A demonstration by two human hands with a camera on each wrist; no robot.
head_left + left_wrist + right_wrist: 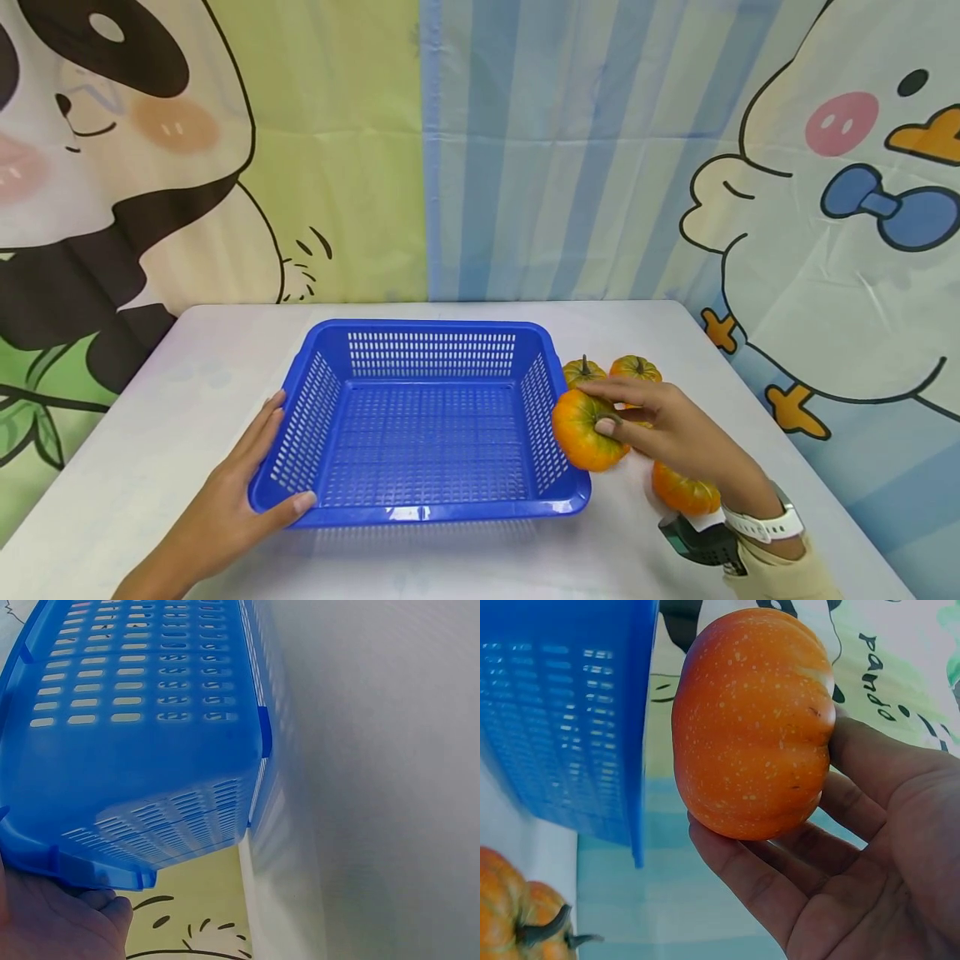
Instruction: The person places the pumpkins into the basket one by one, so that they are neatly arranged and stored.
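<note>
Far L, the person's L hand [232,496] holds the basket's near-L corner: thumb over the rim, fingers fairly straight along the outside. The basket [480,511] sits on the worktop [225,350], long axis running L to R across the person's front.

By its R rim, the pumpkin [581,433] is in the R hand [667,429], overlapping that rim in the head view. The key relation: basket interior lies directly L of pumpkin & R hand, a short way sideways, w/ the rim btwn. R hand is much nearer the pumpkin than L hand is. R hand is part-closed, thumb by the stem, fingers spread round the far side; no other item visible in it.

Beyond, a rear pumpkin [581,373] & to its R a second one [636,367]; a near pumpkin [684,492] shows beside the wrist, partly hidden.

L wrist view: basket's outer wall & fingers at the lip's underside, which the head view hides; no pumpkin there. R wrist view: pumpkin's stemless side, plus a thin gap to the basket, i.e. not touching; head view alone can't settle that.
</note>
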